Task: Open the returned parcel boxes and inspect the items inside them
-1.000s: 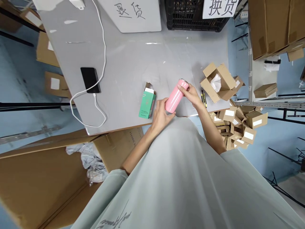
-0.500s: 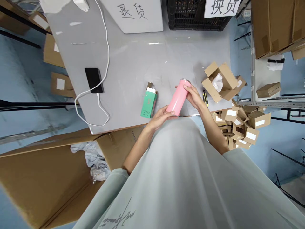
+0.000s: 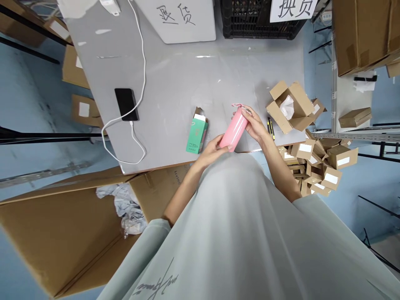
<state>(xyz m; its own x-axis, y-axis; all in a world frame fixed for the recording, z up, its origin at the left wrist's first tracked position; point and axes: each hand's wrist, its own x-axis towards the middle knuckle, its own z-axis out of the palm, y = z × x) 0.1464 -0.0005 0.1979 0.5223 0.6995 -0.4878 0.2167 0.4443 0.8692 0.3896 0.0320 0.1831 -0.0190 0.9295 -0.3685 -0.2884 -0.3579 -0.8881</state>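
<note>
A glossy pink bottle [image 3: 235, 130], probably a drinking flask, is held tilted just above the table's near edge. My left hand [image 3: 213, 152] grips its lower end, the thumb lying along the side. Around the upper end, fingers of my right hand [image 3: 253, 123] are closed, and a pink strap or loop shows at the top. To the left stands a green carton [image 3: 196, 132] with its top flap raised. A yellow and black utility knife [image 3: 270, 128] lies right of my right hand, beside an opened cardboard box [image 3: 293, 107] with white wrapping inside.
A phone [image 3: 126, 103] with a white cable lies on the left of the grey table [image 3: 175, 83]. At the back are a white bin [image 3: 187, 29] and a black crate [image 3: 259, 31]. A large carton [image 3: 78, 233] stands below left; several small boxes [image 3: 331, 177] are piled at right.
The pink bottle has turned in my hands, and a pink strap now shows at its top end. The whole view has shifted slightly.
</note>
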